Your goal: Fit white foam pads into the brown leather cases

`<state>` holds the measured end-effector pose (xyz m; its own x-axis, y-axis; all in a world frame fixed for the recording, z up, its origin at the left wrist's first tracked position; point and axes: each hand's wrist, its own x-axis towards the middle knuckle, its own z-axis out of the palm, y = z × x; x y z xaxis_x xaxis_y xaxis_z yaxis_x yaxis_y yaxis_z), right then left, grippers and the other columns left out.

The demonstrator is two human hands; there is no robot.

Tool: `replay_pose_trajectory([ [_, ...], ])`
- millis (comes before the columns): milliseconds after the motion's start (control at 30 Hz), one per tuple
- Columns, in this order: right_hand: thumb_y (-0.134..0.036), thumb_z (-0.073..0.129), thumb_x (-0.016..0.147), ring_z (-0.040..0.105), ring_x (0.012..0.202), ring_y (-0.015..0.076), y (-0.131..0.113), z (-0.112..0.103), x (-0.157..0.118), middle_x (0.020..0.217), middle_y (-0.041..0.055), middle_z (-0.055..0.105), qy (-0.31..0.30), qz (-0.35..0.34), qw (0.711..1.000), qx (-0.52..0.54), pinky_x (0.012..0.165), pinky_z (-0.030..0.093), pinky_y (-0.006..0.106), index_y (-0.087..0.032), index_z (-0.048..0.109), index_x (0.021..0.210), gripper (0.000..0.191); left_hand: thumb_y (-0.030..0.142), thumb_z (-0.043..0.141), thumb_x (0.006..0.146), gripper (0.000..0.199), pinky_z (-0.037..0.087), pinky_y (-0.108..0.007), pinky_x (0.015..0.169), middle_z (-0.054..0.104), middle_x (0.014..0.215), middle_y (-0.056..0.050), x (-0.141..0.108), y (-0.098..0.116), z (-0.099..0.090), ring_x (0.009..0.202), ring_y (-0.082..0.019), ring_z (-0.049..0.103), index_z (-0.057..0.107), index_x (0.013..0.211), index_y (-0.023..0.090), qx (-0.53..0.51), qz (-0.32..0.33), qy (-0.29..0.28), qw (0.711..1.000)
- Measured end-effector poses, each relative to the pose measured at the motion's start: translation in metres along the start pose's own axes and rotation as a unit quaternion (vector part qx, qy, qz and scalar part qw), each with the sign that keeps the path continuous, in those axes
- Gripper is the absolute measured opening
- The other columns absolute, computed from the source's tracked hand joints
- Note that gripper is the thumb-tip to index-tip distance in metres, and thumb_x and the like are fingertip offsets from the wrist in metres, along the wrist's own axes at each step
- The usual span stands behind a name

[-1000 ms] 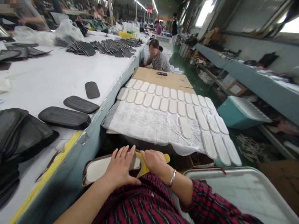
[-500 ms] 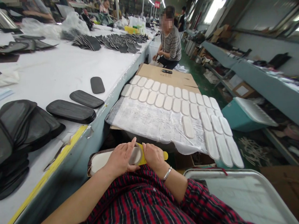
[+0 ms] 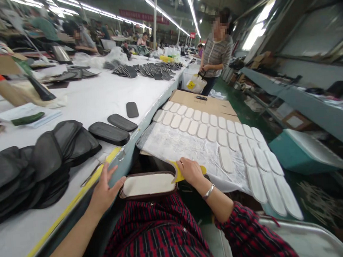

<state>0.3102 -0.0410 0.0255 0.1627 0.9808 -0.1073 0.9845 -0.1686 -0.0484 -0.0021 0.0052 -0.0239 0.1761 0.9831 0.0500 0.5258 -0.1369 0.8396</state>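
The right hand (image 3: pixel 190 170) has its fingers closed around a yellow scraper (image 3: pixel 178 176), whose wide end meets the right end of a white-topped pad with a brown rim (image 3: pixel 148 184), at the near side before the plaid shirt (image 3: pixel 160 230). The left hand (image 3: pixel 105 192) is spread wide by the pad's left end, whether touching I cannot tell. Black pads (image 3: pixel 48 155) lie left on the white table (image 3: pixel 99 96), and rows of white pads (image 3: pixel 202 130) lie to the far right.

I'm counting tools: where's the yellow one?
The yellow tool is right of centre in the head view, in the right hand, beside the dark-edged white pad.
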Motion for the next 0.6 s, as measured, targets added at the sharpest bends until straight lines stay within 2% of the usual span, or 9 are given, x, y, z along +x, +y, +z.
replay_pose_trajectory([
  [67,-0.038,0.025,0.097,0.061,0.083,0.0216,-0.013,0.003,0.014,0.087,0.0079,0.066,-0.022,-0.041,0.999,-0.005,0.073,0.038,0.033,-0.018,0.062,0.085,0.044,0.056,0.040,0.083,0.079,0.027,-0.040,0.107,0.035,0.141,-0.016,-0.013,-0.020,0.000,0.131,-0.023,0.033,0.010,0.142,0.013,-0.116,-0.087,-0.010,0.989],
  [133,-0.040,0.030,0.095,0.062,0.080,0.0246,-0.029,0.008,0.031,0.084,0.0109,0.067,-0.038,-0.082,0.996,-0.017,0.072,0.039,0.036,-0.016,0.065,0.079,0.046,0.060,0.028,0.086,0.073,0.030,-0.036,0.107,0.037,0.140,-0.016,-0.022,-0.031,0.011,0.129,-0.022,0.036,0.024,0.138,0.008,-0.183,-0.134,-0.044,0.973],
  [233,-0.043,0.032,0.092,0.063,0.078,0.0267,-0.060,0.013,0.055,0.081,0.0134,0.067,-0.058,-0.149,0.987,-0.037,0.071,0.040,0.038,-0.014,0.068,0.078,0.048,0.063,0.018,0.086,0.073,0.031,-0.034,0.107,0.048,0.133,-0.012,-0.027,-0.031,0.031,0.125,-0.022,0.041,0.043,0.130,0.010,-0.219,-0.164,-0.047,0.961],
  [333,-0.044,0.031,0.092,0.062,0.079,0.0244,-0.092,0.016,0.074,0.083,0.0110,0.068,-0.073,-0.226,0.970,-0.048,0.072,0.039,0.036,-0.016,0.069,0.080,0.049,0.066,0.016,0.084,0.075,0.026,-0.037,0.109,0.056,0.126,-0.010,-0.026,-0.024,0.041,0.125,-0.024,0.041,0.050,0.125,0.013,-0.269,-0.204,-0.030,0.941],
  [500,-0.048,0.032,0.092,0.060,0.084,0.0208,-0.137,0.019,0.098,0.084,0.0065,0.067,-0.083,-0.362,0.928,-0.043,0.075,0.035,0.033,-0.019,0.069,0.082,0.047,0.067,0.012,0.084,0.077,0.036,-0.038,0.103,0.062,0.117,-0.007,-0.021,-0.022,0.046,0.117,-0.024,0.050,0.052,0.124,0.015,-0.405,-0.250,-0.015,0.879],
  [600,-0.048,0.033,0.092,0.058,0.081,0.0190,-0.153,0.022,0.112,0.080,0.0058,0.067,-0.071,-0.468,0.880,-0.032,0.074,0.033,0.032,-0.018,0.068,0.080,0.047,0.067,0.012,0.084,0.076,0.038,-0.038,0.101,0.066,0.111,-0.006,-0.020,-0.022,0.047,0.113,-0.024,0.054,0.056,0.120,0.017,-0.445,-0.281,0.003,0.850],
])
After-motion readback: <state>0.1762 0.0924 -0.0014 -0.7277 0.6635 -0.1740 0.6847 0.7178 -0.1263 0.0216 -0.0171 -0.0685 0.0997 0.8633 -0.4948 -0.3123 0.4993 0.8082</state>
